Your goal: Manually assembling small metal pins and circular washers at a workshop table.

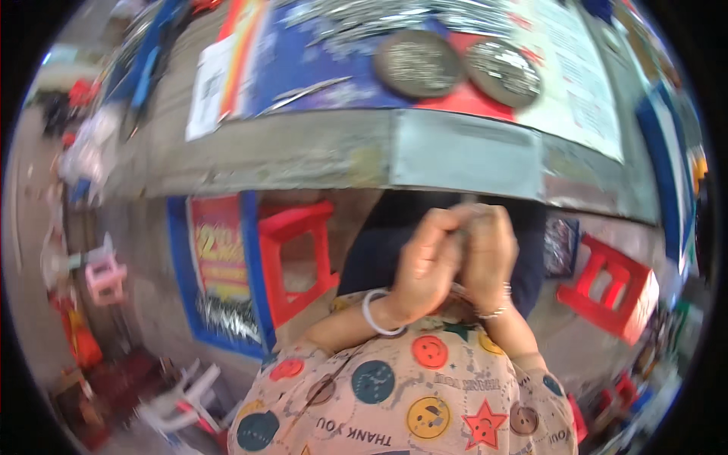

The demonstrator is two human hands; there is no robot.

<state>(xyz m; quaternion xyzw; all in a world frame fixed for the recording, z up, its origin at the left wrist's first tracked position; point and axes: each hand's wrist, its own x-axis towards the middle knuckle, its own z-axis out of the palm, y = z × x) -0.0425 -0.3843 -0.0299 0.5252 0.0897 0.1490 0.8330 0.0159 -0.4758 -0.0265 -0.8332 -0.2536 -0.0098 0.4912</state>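
Over my lap, just in front of the table's edge, my left hand and my right hand are pressed together with fingers curled. Whatever they hold, if anything, is hidden between them. A white bangle circles my left wrist, and a beaded bracelet is on the right one. Beyond the hands, two round dark dishes, one on the left and one on the right, hold many small shiny metal pieces. Slender pointed metal tools lie to their left. Behind is a heap of long silvery metal pieces.
Printed sheets cover the grey worktable. A blue-edged tray with silvery pieces stands below at left, beside a red stool. Another red stool is at right. Further left are a pink stool and plastic bags.
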